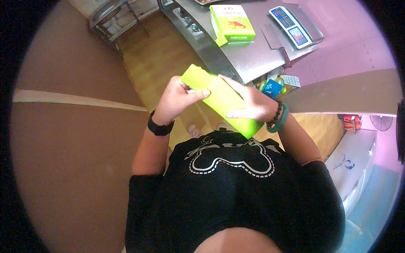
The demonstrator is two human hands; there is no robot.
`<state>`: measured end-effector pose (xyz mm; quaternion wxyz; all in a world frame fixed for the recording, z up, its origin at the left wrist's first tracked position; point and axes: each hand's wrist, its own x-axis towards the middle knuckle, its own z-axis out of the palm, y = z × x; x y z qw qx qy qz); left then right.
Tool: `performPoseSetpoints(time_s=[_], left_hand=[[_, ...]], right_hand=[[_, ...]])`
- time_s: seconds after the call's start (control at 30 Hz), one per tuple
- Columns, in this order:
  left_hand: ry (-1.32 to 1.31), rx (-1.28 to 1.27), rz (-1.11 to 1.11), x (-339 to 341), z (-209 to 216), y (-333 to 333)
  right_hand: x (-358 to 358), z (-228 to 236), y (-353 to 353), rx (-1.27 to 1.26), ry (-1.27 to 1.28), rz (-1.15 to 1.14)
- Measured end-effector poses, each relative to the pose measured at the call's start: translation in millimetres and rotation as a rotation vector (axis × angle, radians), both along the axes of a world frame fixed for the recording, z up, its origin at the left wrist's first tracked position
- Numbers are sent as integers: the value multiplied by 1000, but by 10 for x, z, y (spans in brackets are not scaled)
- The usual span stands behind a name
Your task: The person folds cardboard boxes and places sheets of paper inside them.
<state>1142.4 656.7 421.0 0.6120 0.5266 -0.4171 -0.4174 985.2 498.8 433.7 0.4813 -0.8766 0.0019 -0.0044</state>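
Note:
Both my hands hold a lime-green cardboard box (228, 103) in front of my chest, tilted, with a flap (196, 76) sticking out at its upper left end. My left hand (181, 97) pinches the box near that flap, thumb on the green face and fingers partly hidden behind. Around the box's right side wraps my right hand (253, 102), its thumb lying along the nearer face. Beyond my hands, a similar green and white box (234, 23) with a red crayfish picture lies on the steel table (249, 59), one green flap hanging out at its near left corner.
A digital scale (291, 27) stands at the table's right, with a wooden-handled knife (286, 57) by the near edge. Packets (274, 86) are piled below the table end. Brown panels (76, 147) rise on my left. A metal rack (112, 17) stands at the far left.

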Motion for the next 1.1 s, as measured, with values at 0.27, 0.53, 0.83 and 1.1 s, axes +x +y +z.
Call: performPoseSetpoints(time_s=[0.27, 0.53, 0.83, 1.1], left_hand=[[829, -106, -551, 441, -246, 107], [723, 347, -357, 25, -216, -179], [726, 99, -31, -449, -272, -299], [340, -132, 253, -1279, -158, -436]], right_hand=[[-2, -7, -24, 180, 167, 114], [-25, -81, -163, -119, 91, 223], [-263, 294, 39, -681, -280, -293], [-780, 141, 297, -216, -323, -793]])
